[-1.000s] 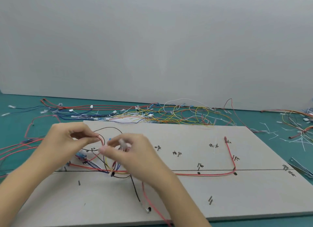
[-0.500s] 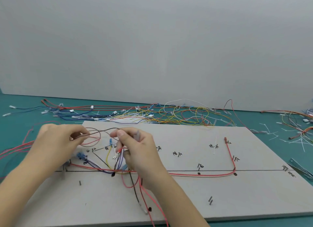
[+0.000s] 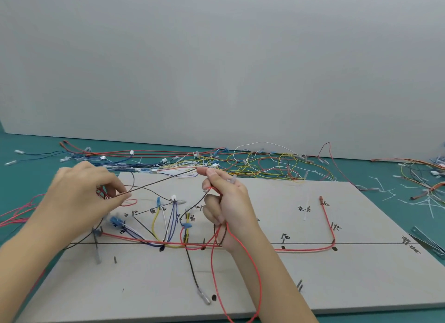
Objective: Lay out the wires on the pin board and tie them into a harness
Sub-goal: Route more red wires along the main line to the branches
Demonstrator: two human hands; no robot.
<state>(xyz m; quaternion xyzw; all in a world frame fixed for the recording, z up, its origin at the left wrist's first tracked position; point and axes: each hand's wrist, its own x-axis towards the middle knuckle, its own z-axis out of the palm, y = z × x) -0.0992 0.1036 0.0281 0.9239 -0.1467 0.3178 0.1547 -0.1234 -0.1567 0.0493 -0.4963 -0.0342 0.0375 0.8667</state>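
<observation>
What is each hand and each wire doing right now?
Left hand: pinches the brown wire.
Right hand: raised, grips the brown wire and a red wire.
Brown wire: stretched taut between both hands.
Red wire: hangs in a loop off the board's front edge.
Long red wire: laid along the line on the pin board.
Loose wires: tangled behind the board.

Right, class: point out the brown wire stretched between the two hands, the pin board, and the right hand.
brown wire [image 3: 163, 181], head view, middle of the taut stretch.
pin board [image 3: 337, 279], head view, bare surface near the front right.
right hand [image 3: 228, 209], head view, back of the hand.
</observation>
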